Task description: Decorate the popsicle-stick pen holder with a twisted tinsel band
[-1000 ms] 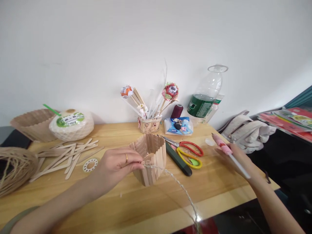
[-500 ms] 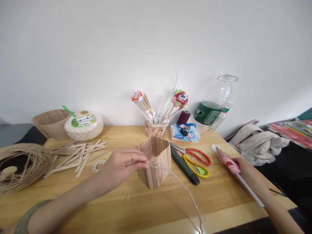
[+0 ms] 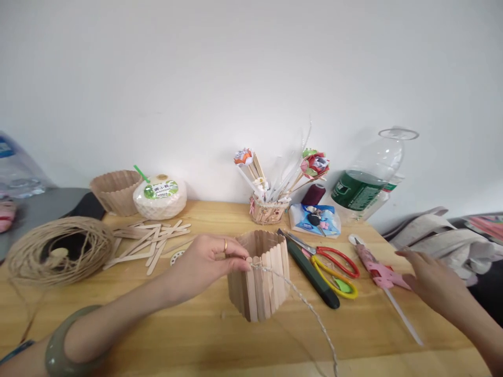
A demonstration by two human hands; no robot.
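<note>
A small holder of upright popsicle sticks (image 3: 261, 275) stands on the wooden table (image 3: 188, 335). My left hand (image 3: 206, 259) pinches the end of a twine strand (image 3: 310, 311) against the holder's near rim; the strand trails down to the front edge. My right hand (image 3: 432, 277) hovers with fingers apart just right of a pink glue gun (image 3: 375, 264), which lies on the table, a clear glue stick poking from its back.
Red and yellow scissors (image 3: 334, 267) and a dark green cutter (image 3: 312, 275) lie right of the holder. Loose sticks (image 3: 147, 243), a twine coil (image 3: 58, 251), a coconut drink (image 3: 159, 196), a stick cup of paper flowers (image 3: 269, 207), a tissue pack (image 3: 314, 220) and a bottle (image 3: 365, 183) stand around.
My right hand has set the glue gun down on the table and let go, moving off to its right. The left hand keeps its pinch on the twine. The view has swung left.
</note>
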